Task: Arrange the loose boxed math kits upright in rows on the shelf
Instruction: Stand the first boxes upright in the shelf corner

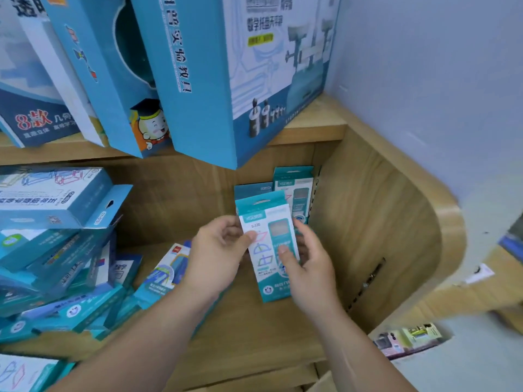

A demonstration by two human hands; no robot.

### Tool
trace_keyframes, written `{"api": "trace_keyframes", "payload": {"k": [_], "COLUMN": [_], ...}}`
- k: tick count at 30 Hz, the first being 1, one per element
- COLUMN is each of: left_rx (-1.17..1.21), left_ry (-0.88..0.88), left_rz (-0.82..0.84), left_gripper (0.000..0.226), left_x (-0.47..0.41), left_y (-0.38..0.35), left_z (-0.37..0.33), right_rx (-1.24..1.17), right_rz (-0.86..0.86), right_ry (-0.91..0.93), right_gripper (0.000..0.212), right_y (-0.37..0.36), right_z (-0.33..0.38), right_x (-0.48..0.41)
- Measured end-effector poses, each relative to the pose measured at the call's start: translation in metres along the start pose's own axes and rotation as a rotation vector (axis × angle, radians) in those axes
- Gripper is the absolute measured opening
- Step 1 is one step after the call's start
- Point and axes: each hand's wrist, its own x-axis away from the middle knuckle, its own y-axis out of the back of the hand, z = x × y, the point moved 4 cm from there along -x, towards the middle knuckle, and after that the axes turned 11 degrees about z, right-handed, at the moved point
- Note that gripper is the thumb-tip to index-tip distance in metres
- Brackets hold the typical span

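Left hand [219,250] and right hand [310,270] pinch one math kit [266,278] upright, mid-placement; next it likely needs seating against the standing kits [294,190] at its 12 o'clock

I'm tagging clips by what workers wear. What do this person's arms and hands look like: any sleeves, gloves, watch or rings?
The left arm and right arm are bare down to the frame's edge, no sleeve or cuff in view. The left hand and right hand are ungloved. No watch, bracelet or ring shows on the visible sides of the wrists and fingers.
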Motion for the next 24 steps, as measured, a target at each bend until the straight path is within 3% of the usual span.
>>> {"api": "trace_keyframes", "payload": {"k": [3, 8, 16, 21, 24], "left_rx": [-0.128, -0.227, -0.434, -0.426, -0.48], "left_ry": [-0.052, -0.08, -0.208, -0.21, -0.274], "left_rz": [0.032, 0.044, -0.078, -0.05, -0.045], "left_gripper": [0.017, 0.015, 0.017, 0.043, 0.036], "left_x": [-0.025, -0.059, -0.071, -0.073, -0.071], "left_y": [-0.022, -0.049, -0.053, -0.05, -0.038], "left_z": [0.001, 0.002, -0.009, -0.011, -0.01], "right_rx": [0.196, 0.342, 0.501, 0.58, 0.586], "right_rz": [-0.09, -0.003, 0.136, 0.171, 0.185], "right_ry": [-0.034, -0.108, -0.122, -0.021, -0.04], "right_gripper": [0.057, 0.076, 0.067, 0.072, 0.073], "right_y": [0.012, 0.013, -0.003, -0.006, -0.008], "right_z": [-0.006, -0.018, -0.026, -0.03, -0.032], "right_x": [-0.001, -0.005, -0.001, -0.015, -0.024]}}
